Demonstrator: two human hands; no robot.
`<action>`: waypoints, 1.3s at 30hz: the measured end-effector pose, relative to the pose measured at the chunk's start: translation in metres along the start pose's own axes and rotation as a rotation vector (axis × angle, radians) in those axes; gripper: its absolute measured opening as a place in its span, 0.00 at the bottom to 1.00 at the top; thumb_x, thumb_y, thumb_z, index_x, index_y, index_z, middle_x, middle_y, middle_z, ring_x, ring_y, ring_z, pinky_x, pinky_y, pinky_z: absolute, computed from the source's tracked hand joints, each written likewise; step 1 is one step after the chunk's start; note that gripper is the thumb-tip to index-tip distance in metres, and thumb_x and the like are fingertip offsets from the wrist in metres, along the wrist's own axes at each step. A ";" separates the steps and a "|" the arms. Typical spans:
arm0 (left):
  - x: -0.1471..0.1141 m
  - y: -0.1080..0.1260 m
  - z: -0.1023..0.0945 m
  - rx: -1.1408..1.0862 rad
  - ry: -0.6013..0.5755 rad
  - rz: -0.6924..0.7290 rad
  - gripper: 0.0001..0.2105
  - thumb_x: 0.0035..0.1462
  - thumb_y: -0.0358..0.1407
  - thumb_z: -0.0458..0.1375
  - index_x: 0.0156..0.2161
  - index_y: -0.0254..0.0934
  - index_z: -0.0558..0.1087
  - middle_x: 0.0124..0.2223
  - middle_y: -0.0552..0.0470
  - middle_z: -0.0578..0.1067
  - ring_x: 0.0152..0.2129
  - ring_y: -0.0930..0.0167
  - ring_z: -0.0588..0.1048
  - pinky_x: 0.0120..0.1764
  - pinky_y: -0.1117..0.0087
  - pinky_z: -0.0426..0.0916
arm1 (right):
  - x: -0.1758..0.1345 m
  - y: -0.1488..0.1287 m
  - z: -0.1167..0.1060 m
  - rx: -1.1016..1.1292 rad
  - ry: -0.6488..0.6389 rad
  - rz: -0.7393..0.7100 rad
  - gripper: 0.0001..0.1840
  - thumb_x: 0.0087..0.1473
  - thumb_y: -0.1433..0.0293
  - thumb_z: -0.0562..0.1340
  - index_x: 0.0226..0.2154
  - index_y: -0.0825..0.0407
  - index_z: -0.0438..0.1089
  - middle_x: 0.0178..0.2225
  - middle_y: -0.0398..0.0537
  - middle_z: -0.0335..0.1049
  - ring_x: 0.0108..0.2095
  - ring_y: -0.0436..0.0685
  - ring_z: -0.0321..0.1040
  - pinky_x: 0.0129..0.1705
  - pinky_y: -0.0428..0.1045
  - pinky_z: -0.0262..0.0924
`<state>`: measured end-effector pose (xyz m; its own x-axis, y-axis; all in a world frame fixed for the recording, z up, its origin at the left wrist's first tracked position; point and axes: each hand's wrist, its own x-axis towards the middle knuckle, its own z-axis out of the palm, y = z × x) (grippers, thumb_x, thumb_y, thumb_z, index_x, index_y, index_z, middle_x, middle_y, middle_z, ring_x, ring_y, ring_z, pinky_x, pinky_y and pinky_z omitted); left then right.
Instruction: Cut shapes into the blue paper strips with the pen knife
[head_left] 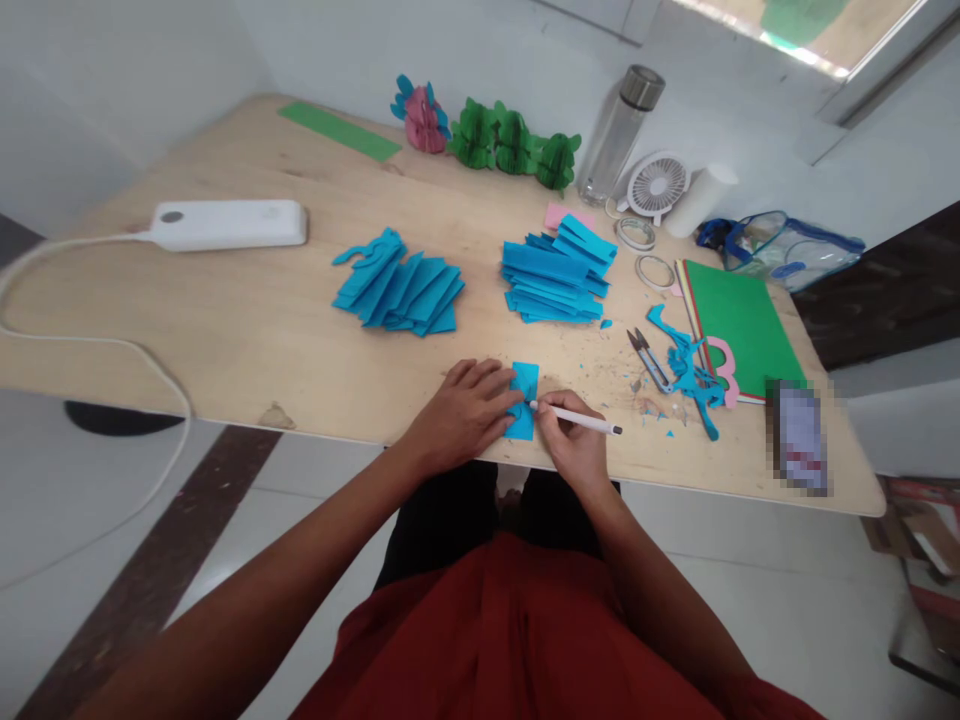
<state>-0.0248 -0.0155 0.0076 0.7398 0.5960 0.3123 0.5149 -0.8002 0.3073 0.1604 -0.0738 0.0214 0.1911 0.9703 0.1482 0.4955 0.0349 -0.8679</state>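
Observation:
A small blue paper strip (525, 378) lies flat near the table's front edge. My left hand (466, 412) rests on its left side, fingers stretched out and pressing it down. In my right hand (579, 440) is a white pen (581, 416), its tip touching the strip, where a faint drawn line shows. Beyond my hands lie two heaps of folded blue paper: a left pile (405, 290) with a curved cutout on top, and a right pile (555, 275).
Thread snips (649, 360) lie right among blue scraps (686, 365), beside green paper sheets (750, 330) and a blurred phone-like object (801, 437). Along the back stand green paper shapes (514, 140), a glass bottle (622, 135) and a small fan (658, 185). A white power strip (229, 224) sits left.

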 end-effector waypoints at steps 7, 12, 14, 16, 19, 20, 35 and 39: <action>0.000 0.001 0.000 -0.007 0.025 0.004 0.12 0.63 0.35 0.51 0.48 0.40 0.73 0.54 0.44 0.72 0.54 0.58 0.65 0.55 0.51 0.59 | -0.002 -0.002 -0.001 -0.018 0.006 -0.011 0.07 0.54 0.65 0.60 0.28 0.48 0.71 0.25 0.42 0.72 0.25 0.52 0.65 0.28 0.47 0.59; 0.000 0.001 0.000 -0.001 0.013 0.004 0.12 0.63 0.36 0.51 0.48 0.39 0.72 0.55 0.43 0.71 0.54 0.57 0.65 0.55 0.52 0.59 | -0.005 -0.002 -0.002 -0.034 0.013 -0.025 0.07 0.54 0.65 0.60 0.29 0.48 0.72 0.26 0.44 0.73 0.27 0.53 0.67 0.29 0.48 0.61; 0.000 0.001 0.000 -0.002 0.007 0.003 0.12 0.63 0.35 0.51 0.49 0.39 0.72 0.55 0.43 0.71 0.54 0.57 0.65 0.55 0.51 0.59 | -0.006 -0.003 -0.003 -0.035 0.022 -0.025 0.07 0.54 0.65 0.60 0.29 0.48 0.72 0.27 0.44 0.74 0.27 0.54 0.68 0.30 0.48 0.62; 0.000 0.001 0.001 -0.007 0.013 0.003 0.12 0.63 0.35 0.51 0.49 0.39 0.73 0.55 0.43 0.71 0.54 0.57 0.65 0.55 0.51 0.59 | -0.006 -0.004 -0.003 -0.010 0.038 -0.023 0.07 0.55 0.64 0.60 0.30 0.48 0.72 0.28 0.44 0.74 0.28 0.54 0.69 0.32 0.49 0.63; 0.000 0.000 0.001 -0.011 0.023 0.004 0.12 0.63 0.36 0.51 0.49 0.40 0.73 0.54 0.43 0.72 0.54 0.58 0.65 0.55 0.51 0.59 | -0.005 -0.005 -0.002 0.043 0.065 -0.020 0.08 0.56 0.63 0.59 0.30 0.49 0.71 0.28 0.45 0.75 0.30 0.54 0.70 0.33 0.49 0.64; 0.000 0.000 0.001 -0.010 0.024 0.005 0.12 0.63 0.36 0.51 0.49 0.40 0.73 0.54 0.44 0.72 0.54 0.58 0.65 0.55 0.52 0.59 | -0.005 -0.005 -0.002 0.044 0.068 -0.022 0.09 0.56 0.63 0.60 0.30 0.49 0.72 0.28 0.45 0.75 0.29 0.54 0.70 0.33 0.49 0.64; 0.000 0.001 -0.001 -0.002 0.014 -0.013 0.12 0.63 0.35 0.51 0.48 0.40 0.72 0.55 0.44 0.71 0.54 0.58 0.65 0.56 0.52 0.59 | -0.003 0.000 0.001 -0.019 0.022 -0.019 0.07 0.56 0.64 0.60 0.31 0.47 0.72 0.28 0.44 0.74 0.28 0.54 0.69 0.31 0.49 0.63; 0.000 0.001 -0.001 0.013 0.002 -0.015 0.12 0.63 0.36 0.51 0.49 0.41 0.72 0.55 0.44 0.71 0.55 0.58 0.65 0.56 0.51 0.59 | -0.003 -0.002 0.000 -0.042 0.026 -0.030 0.07 0.56 0.65 0.60 0.31 0.48 0.72 0.27 0.45 0.74 0.28 0.54 0.68 0.31 0.49 0.63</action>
<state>-0.0246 -0.0163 0.0088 0.7312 0.6081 0.3091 0.5314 -0.7919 0.3007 0.1588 -0.0763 0.0225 0.1973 0.9625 0.1861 0.5360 0.0530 -0.8425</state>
